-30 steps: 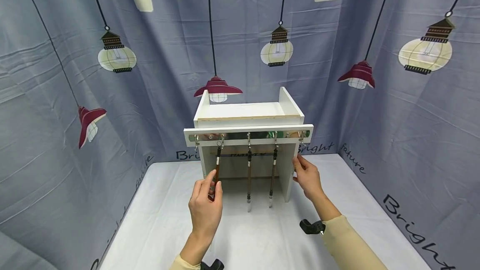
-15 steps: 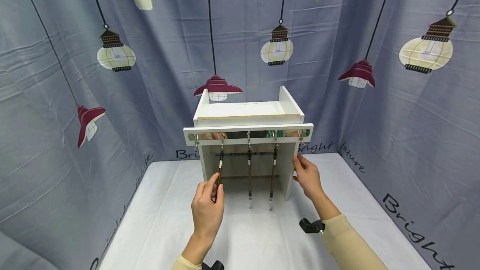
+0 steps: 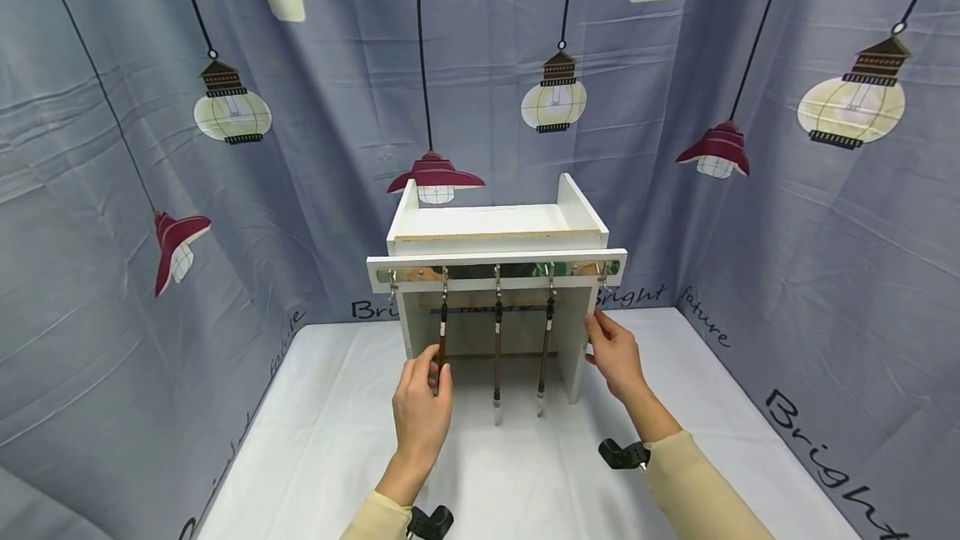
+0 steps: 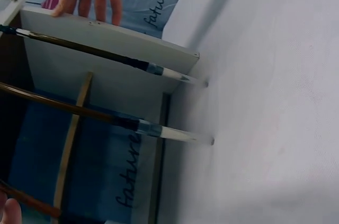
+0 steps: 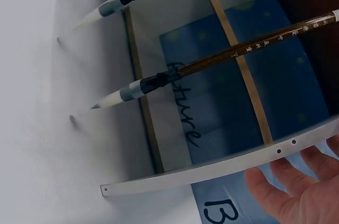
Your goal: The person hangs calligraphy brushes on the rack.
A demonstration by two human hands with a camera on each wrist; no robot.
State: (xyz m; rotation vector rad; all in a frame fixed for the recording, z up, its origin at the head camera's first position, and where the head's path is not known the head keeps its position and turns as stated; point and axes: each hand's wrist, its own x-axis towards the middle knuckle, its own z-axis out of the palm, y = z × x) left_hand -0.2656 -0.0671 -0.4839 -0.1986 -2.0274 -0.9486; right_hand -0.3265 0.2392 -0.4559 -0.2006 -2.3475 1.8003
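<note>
A white rack (image 3: 498,271) with metal hooks carries three brown-handled calligraphy brushes. My left hand (image 3: 422,411) holds the leftmost brush (image 3: 442,327) between thumb and fingers, its top at a hook; the fingers hide its lower part in the head view. The middle brush (image 3: 498,348) and the right brush (image 3: 547,348) hang from their hooks; in the left wrist view, both brushes (image 4: 79,49) show pale tips close to the white tabletop. My right hand (image 3: 617,354) touches the outside of the right side panel (image 5: 175,177) with its fingers extended.
A shallow white shelf (image 3: 487,223) tops the rack. Unused hooks (image 3: 393,282) sit at the rail's ends. The white tabletop (image 3: 540,482) spreads in front, and a blue-grey curtain (image 3: 322,190) printed with lamps encloses the back and sides.
My left hand has shifted slightly right, bringing the leftmost brush from a slant to nearly vertical under its hook. The middle brush sways a little. My right hand has stayed at the panel.
</note>
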